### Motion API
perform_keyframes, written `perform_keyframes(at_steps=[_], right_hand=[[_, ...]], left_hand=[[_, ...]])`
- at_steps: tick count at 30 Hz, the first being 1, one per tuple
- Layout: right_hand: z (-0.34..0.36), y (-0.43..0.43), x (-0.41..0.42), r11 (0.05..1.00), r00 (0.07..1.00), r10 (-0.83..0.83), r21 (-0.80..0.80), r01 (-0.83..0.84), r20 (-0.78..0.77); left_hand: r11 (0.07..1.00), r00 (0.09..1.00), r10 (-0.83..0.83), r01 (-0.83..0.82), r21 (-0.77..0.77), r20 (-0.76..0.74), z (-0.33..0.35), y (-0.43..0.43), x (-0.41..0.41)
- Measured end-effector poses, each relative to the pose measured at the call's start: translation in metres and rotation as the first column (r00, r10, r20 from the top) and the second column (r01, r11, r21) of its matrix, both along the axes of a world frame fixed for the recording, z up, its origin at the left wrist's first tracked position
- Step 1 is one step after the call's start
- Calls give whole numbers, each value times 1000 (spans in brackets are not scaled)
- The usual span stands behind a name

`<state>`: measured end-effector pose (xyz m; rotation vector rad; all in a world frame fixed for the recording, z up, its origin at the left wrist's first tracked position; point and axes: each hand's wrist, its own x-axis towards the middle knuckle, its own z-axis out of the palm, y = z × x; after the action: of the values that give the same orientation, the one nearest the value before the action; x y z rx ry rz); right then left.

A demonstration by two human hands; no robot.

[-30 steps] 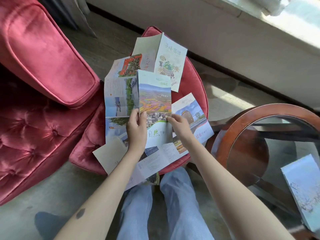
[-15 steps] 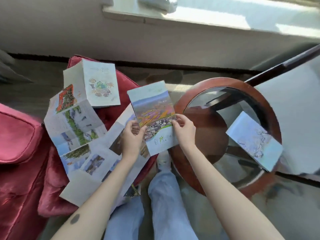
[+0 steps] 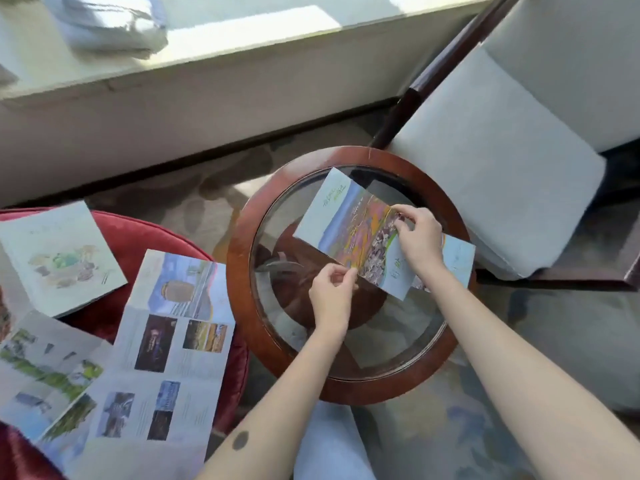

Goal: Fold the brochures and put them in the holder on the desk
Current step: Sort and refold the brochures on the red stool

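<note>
A folded brochure with a colourful landscape cover lies slanted over the round glass-topped table. My left hand pinches its near long edge. My right hand grips its right part from above. Under it, at the right, a second pale-blue brochure sticks out on the glass. On the red footstool at the left lie an unfolded brochure with photo panels, a folded pale one with a drawing and another open one. No holder shows.
A wooden chair with a grey seat cushion stands behind the table at the right. A pale window ledge runs along the back with a white bundle on it. My knee in blue jeans is below the table.
Both hands carried the landscape brochure to the right, from the red footstool to over the glass table, and turned it sideways onto the pale-blue one. The view swung right.
</note>
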<state>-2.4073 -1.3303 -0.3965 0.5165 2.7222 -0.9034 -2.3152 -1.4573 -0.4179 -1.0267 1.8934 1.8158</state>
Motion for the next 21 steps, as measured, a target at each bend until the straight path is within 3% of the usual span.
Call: perform_keyframes(at_steps=[4,8,21], right_hand=[[-12,49,-2,993,1000,1,116,-4,26],[-30,81,1,974,998,13,227,-27,63],[-61,98,4,942,998,42,332,-53,40]], left_hand=[[986,983,31,-59,154,182,-7,61,-3],[979,955,15,-74,189,295,-18,99,-1],[983,935,-14,-53,178,354,-45,118,-9]])
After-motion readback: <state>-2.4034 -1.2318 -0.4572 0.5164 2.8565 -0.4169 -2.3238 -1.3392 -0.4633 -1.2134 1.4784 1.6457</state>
